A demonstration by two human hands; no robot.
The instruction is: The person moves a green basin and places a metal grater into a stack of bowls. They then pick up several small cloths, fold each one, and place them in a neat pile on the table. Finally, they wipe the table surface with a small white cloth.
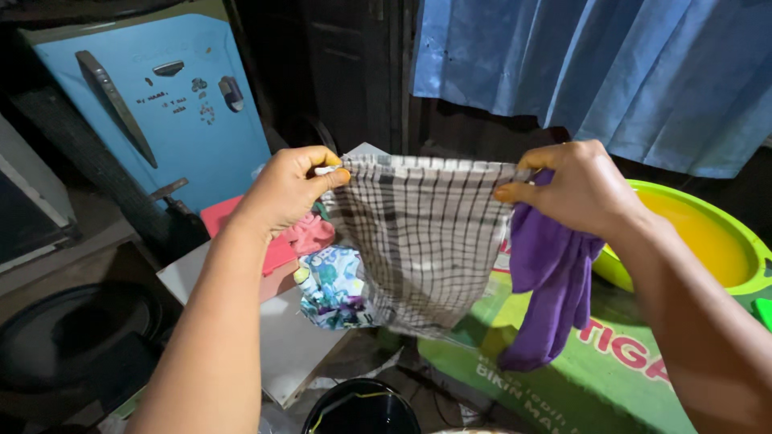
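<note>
My left hand (291,189) pinches the top left corner of a checked cloth (422,241); my right hand (575,189) pinches its right corner, with a purple cloth (551,281) bunched under it. The checked cloth hangs stretched between them at twelve o'clock. Behind it lies a floral cloth (330,289); at two o'clock sits a green-rimmed yellow basin (708,233).

I see a white cloth (422,241) checked in dark grey, a plain purple garment (547,289), a floral blue-green-white fabric (331,288), a pink cloth (310,235), a lime-green basin (744,245) with yellow inside, and a blue curtain (595,64).
</note>
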